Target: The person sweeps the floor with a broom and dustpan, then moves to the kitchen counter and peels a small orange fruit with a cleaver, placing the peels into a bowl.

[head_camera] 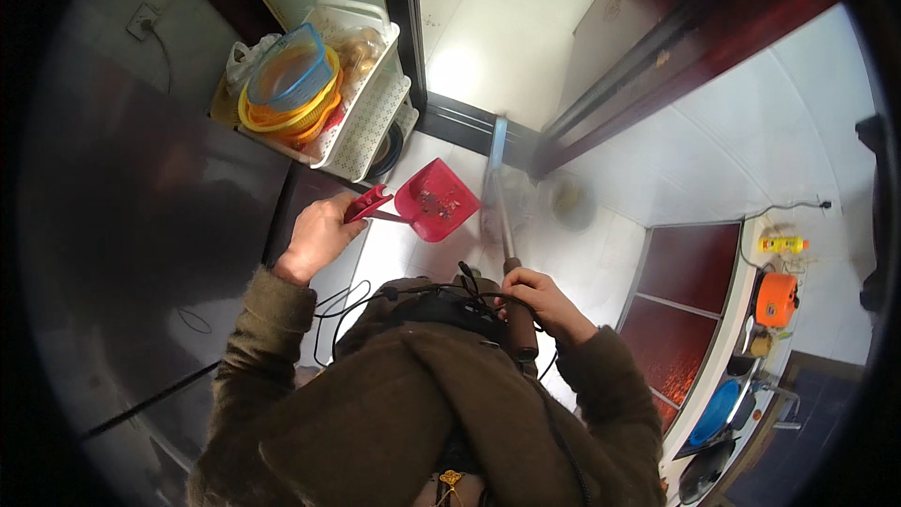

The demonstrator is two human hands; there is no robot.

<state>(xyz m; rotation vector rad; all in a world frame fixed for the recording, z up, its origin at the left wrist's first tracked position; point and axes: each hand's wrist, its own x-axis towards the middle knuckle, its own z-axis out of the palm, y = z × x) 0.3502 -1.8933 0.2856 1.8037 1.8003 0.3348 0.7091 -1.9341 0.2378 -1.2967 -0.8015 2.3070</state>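
My left hand (320, 232) grips the top of the handle of a red long-handled dustpan (461, 186). Bits of dark and pale debris (436, 205) lie in its pan, which is low over the white tiled floor. In my right hand (545, 299) is the brown grip of a long-handled sweeping tool (505, 218). Its pole slants away to a narrow light blue head (499, 141) near the door track, to the right of the pan. Blur hides whether that head has bristles or a blade. Black cables (422, 289) hang across my waist, some beside my right hand.
A white tiered rack (366, 120) holds blue and yellow plastic baskets (292, 77). Dark glossy panels (155, 190) rise on my left. A dark door track (457, 120) crosses the floor ahead. To the right are red cabinets (679, 267) and a counter with an orange pot (774, 299).
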